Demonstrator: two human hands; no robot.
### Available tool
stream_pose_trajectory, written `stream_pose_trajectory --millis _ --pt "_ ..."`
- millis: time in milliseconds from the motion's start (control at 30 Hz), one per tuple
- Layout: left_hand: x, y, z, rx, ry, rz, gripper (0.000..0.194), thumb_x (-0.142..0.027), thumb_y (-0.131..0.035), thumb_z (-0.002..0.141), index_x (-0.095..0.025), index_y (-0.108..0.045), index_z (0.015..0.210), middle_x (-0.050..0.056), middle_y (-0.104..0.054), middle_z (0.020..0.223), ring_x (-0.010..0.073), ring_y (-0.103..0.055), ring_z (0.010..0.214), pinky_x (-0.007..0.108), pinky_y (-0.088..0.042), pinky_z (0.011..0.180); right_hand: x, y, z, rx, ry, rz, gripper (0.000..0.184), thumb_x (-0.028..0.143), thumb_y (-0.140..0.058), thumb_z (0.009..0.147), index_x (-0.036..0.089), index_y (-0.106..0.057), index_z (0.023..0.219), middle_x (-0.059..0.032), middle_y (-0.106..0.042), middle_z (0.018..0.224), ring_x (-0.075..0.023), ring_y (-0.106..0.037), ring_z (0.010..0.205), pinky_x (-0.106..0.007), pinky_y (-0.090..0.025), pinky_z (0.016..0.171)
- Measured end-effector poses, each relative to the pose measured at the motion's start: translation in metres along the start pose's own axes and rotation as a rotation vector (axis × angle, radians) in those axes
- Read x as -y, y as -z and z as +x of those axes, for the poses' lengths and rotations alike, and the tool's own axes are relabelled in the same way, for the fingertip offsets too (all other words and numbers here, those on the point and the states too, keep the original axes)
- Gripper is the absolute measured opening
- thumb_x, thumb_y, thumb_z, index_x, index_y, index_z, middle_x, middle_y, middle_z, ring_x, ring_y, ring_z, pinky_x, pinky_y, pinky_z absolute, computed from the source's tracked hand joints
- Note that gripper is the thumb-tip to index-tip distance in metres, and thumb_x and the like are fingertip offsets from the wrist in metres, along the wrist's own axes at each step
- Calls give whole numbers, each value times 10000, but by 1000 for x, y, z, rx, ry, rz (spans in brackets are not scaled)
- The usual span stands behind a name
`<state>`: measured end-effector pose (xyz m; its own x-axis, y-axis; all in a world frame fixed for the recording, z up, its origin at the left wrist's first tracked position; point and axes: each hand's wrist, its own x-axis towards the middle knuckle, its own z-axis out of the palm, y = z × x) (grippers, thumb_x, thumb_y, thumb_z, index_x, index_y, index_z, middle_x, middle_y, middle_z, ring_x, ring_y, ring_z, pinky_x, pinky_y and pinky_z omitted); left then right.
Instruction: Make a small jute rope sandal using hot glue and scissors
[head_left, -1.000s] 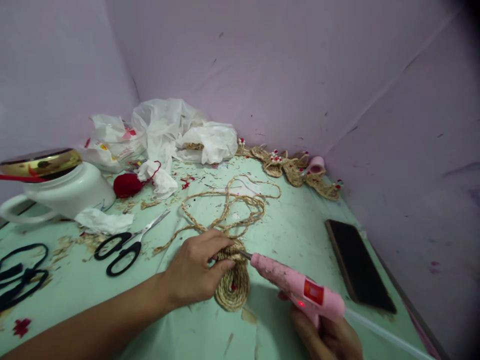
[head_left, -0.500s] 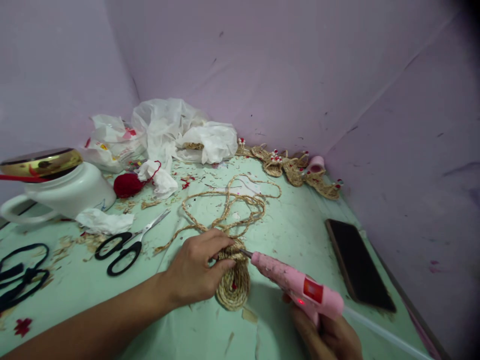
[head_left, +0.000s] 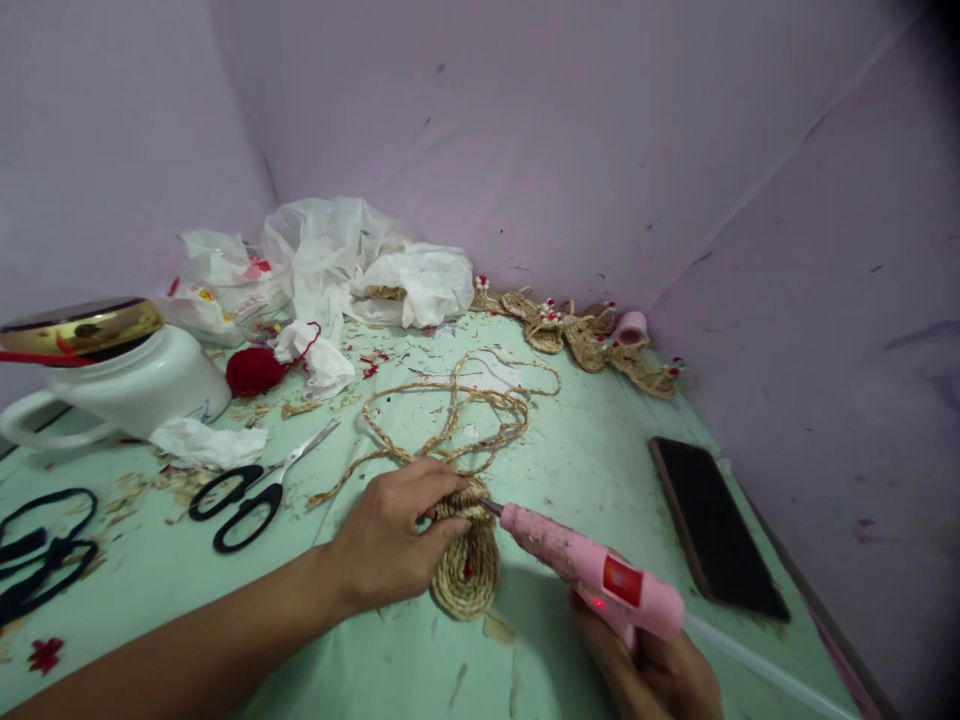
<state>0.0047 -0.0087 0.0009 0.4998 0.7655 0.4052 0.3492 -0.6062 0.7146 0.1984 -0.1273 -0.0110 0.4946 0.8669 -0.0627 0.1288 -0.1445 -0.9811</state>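
Note:
My left hand [head_left: 409, 530] pinches the upper part of a small oval slipper made of coiled braided straw [head_left: 466, 580], which lies on the table. A small red spot shows in the middle of its sole. In my right hand [head_left: 652, 670] is a pink glue gun [head_left: 577, 560] with a red light on. Its metal tip meets the straw band just right of my left fingertips. A long loose straw braid [head_left: 450, 430] lies in loops behind the slipper.
Black-handled scissors [head_left: 262, 490], a red yarn ball [head_left: 256, 371] and a white mug [head_left: 142, 385] stand or lie to the left. A phone [head_left: 716, 530] lies right. Several straw slippers [head_left: 585, 340] and plastic bags [head_left: 337, 250] line the back wall.
Almost nothing differs. The glue gun has shifted very slightly left, its tip still at the straw band; the left hand keeps its hold.

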Motion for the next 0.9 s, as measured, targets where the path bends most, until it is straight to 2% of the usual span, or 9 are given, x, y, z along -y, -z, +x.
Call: stream_pose_trajectory --millis 300,467,633,800,900 --pt "-1 0 0 -5 7 8 195 -161 -587 755 -125 -645 938 104 -679 916 195 -637 855 329 -533 770 3 2 0 30 21 -30 331 397 -647 742 217 -676 1019 -76 -686 1102 -275 -605 1068 -331 -476 923" --pt "0 0 0 3 15 12 193 -163 -583 761 -136 -645 941 99 -680 920 193 -636 854 331 -533 771 6 -2 1 53 69 -6 328 391 -632 750 221 -680 1027 -78 -681 1111 -285 -608 1059 -357 -473 931" --pt "0 0 0 0 -1 8 202 -151 -587 756 -102 -645 943 119 -677 921 200 -634 861 334 -528 777 1 -2 1 -19 91 -19 327 390 -672 705 216 -703 981 -84 -705 1047 -304 -636 998 -368 -505 885" --pt "0 0 0 -10 -9 7 193 -150 -587 756 -95 -648 932 120 -678 900 196 -637 845 323 -530 763 -2 -3 1 19 94 -26 342 419 -632 733 217 -690 1003 -92 -693 1072 -295 -626 1014 -361 -498 890" --pt "0 -1 0 -9 -4 10 195 -154 -581 757 -117 -648 937 112 -680 915 197 -638 853 325 -530 767 -2 -3 -1 -34 105 -59 329 410 -657 718 214 -693 980 -87 -701 1054 -287 -649 965 -333 -526 841"
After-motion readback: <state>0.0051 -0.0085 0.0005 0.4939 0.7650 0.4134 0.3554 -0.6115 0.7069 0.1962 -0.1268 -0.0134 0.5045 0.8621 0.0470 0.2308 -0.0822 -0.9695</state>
